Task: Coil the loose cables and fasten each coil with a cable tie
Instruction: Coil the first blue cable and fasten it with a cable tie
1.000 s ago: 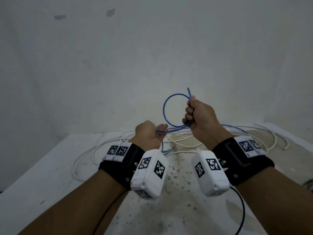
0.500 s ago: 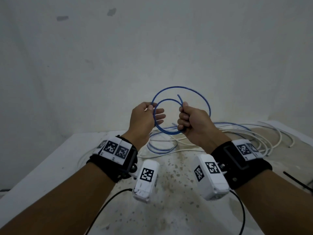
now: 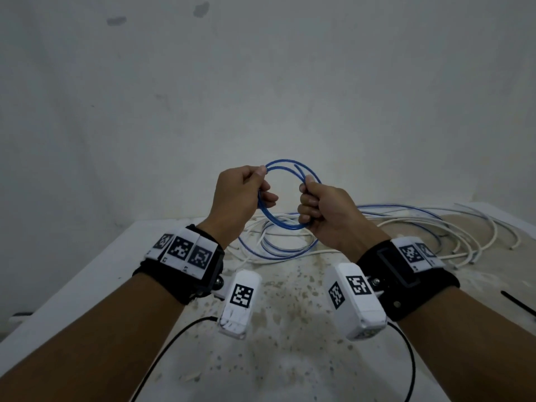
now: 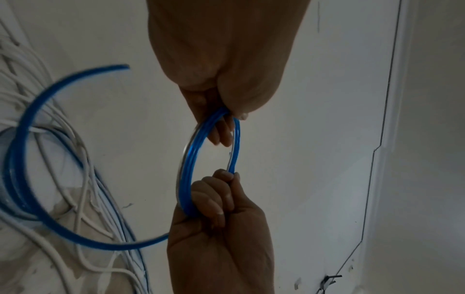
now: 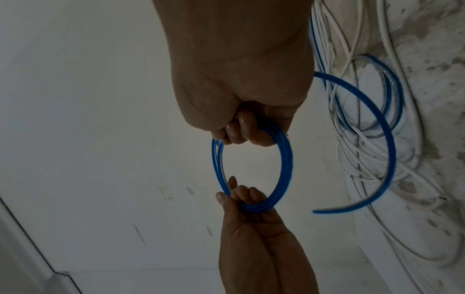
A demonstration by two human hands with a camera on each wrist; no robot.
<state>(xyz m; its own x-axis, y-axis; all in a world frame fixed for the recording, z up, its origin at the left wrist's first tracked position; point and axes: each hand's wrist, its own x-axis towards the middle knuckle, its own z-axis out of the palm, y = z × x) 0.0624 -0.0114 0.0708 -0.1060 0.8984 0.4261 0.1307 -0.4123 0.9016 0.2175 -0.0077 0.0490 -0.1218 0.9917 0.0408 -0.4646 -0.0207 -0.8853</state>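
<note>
While both hands hold it, blue cable coil (image 3: 285, 195) hangs above white cables (image 3: 452, 227).
Left hand (image 3: 240, 195) pinches coil's left side; right hand (image 3: 324, 213) fists its right side.

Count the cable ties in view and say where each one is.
1 for sure: a black tie lies on the table at the right edge, beside the right forearm, partly cut off. More may be hidden under the cables.

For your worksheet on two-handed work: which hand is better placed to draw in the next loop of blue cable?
Left. The right hand fists the blue coil; the left hand only pinches it, so it could probably let go.
</note>
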